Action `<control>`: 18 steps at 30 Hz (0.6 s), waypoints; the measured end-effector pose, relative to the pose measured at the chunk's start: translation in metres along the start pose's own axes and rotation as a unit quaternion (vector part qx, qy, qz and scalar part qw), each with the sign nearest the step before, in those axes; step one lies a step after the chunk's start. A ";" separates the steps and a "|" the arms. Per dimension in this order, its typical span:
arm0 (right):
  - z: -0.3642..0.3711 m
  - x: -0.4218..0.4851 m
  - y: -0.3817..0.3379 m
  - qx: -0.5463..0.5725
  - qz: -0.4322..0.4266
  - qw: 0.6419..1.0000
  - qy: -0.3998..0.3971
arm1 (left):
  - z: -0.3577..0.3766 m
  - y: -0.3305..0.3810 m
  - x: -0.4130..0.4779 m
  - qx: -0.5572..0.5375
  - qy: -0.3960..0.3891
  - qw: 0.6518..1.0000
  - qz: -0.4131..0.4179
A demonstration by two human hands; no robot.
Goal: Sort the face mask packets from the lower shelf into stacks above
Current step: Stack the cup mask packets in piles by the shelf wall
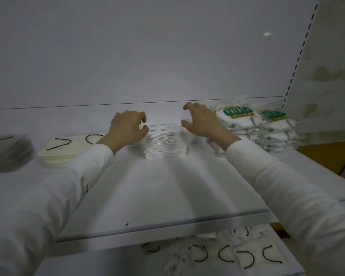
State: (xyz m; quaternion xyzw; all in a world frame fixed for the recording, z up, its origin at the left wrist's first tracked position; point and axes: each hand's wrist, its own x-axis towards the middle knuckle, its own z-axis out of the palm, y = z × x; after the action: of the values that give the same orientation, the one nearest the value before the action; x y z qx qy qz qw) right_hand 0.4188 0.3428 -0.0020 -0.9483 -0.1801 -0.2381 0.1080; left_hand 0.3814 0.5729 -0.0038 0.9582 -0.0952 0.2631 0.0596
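Apparently the left hand (127, 128) and the right hand (199, 121) flank the middle stack (165, 143) of clear packets on the upper shelf (167, 188) to square its sides — the right spread in a half-curl, holding nothing, the left curled at its edge, pinching or not I cannot tell — while loose packets (245, 255) wait below.

A: Smooth, matt white on the shelf (157, 186), like painted metal.
B: Glossy, clear plastic round the middle stack (165, 144) and the N95 packs (239, 118); soft, matt cloth on the sleeve (287, 186).
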 end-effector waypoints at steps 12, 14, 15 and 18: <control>-0.052 -0.150 0.009 -0.010 -0.127 0.989 0.069 | -0.008 0.120 -0.100 -0.271 -0.014 0.962 0.046; -0.055 -0.183 0.015 0.006 -0.135 0.989 0.065 | -0.006 0.135 -0.124 -0.300 -0.015 0.953 0.040; -0.056 -0.198 0.017 0.018 -0.135 0.989 0.063 | -0.006 0.142 -0.137 -0.321 -0.016 0.946 0.034; -0.057 -0.247 0.028 0.060 -0.126 0.988 0.061 | -0.003 0.166 -0.178 -0.375 -0.030 0.926 0.017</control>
State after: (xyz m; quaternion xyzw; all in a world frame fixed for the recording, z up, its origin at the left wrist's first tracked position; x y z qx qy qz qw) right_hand 0.2038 0.2292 -0.0775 -0.8936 -0.3048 -0.2960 0.1445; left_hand 0.1946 0.4387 -0.0819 0.8714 -0.2049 0.1802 0.4076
